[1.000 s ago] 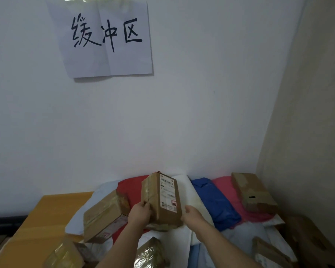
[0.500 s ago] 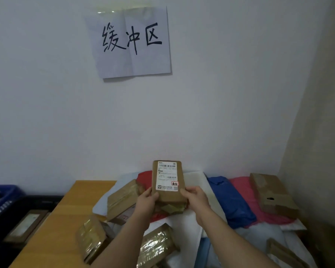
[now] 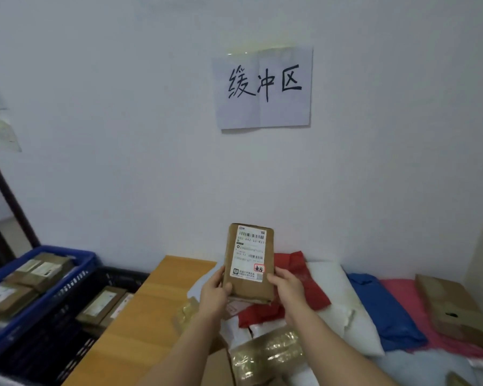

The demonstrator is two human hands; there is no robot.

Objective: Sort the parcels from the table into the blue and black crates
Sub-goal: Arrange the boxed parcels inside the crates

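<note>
At far left, the blue plastic crate [image 3: 43, 253] already holds several brown cardboard boxes; beside it, the black plastic crate [image 3: 67, 310] holds at least two flat labelled parcels; sorting is judged partly done. Over the wooden table [image 3: 162, 296], the left hand [image 3: 214, 295] and right hand [image 3: 286, 289] grip the small brown cardboard parcel [image 3: 250, 260] upright by its lower edges, fingers curled round it, label facing the camera; it is not yet assigned. Rightward, red, white, blue and pink mailer bags [image 3: 385, 310] and further boxes remain unsorted.
</note>
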